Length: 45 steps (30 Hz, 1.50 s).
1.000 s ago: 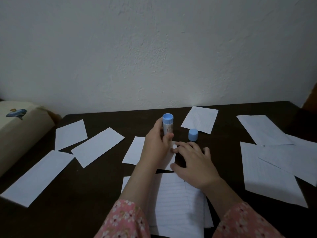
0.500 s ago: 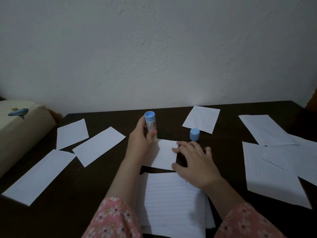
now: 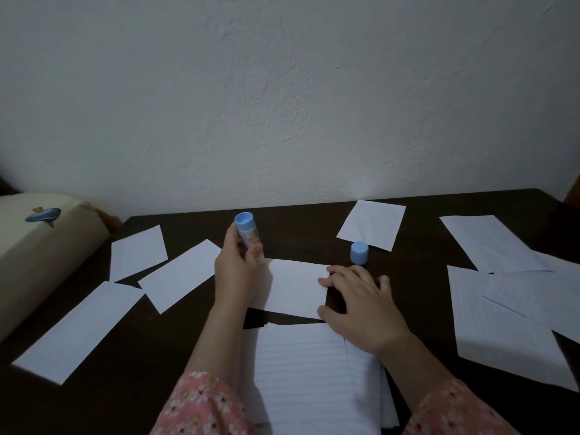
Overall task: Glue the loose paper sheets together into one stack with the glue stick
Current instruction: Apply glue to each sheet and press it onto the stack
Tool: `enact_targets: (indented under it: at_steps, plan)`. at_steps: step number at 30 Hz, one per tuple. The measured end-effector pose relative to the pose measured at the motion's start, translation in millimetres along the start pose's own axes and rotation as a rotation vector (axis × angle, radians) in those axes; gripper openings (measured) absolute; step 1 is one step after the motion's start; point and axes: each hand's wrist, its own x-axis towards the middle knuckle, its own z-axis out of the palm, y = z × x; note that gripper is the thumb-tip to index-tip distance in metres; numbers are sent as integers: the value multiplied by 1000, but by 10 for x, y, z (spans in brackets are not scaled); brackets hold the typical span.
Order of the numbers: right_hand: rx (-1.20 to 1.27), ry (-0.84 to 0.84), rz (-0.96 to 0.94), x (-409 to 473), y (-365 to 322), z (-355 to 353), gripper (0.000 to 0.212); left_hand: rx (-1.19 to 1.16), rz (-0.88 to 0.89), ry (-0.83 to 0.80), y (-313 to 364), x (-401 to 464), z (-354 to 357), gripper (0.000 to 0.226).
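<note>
My left hand grips the glue stick, a white tube with a blue end pointing up, at the left edge of a small white sheet. My right hand lies flat with its fingers pressing the sheet's right edge. Its blue cap stands on the table just beyond my right fingers. A stack of lined sheets lies in front of me, between my forearms.
Loose white sheets lie scattered on the dark table: three at the left, one at the back, several overlapping at the right. A beige cushion borders the table's left side. A white wall rises behind.
My left hand has slid left with the glue stick along the small sheet, uncovering most of the sheet. My right hand has stayed on the sheet's right edge.
</note>
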Motion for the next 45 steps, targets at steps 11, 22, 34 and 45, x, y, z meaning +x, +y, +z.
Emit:
enact_targets:
  at_steps: [11, 22, 34, 45]
  plan:
    - [5, 38, 8, -28, -19, -25, 51, -623, -207, 399, 264, -73, -359, 53]
    - [-43, 160, 73, -22, 3, 24, 49, -578, -228, 164, 365, -638, -235, 55]
    - [33, 145, 53, -1, 18, 7, 40, -329, -162, 39, 304, -577, -9, 39]
    - [108, 155, 15, -20, -3, -18, 25, -222, -132, -19, 292, -597, -2, 44]
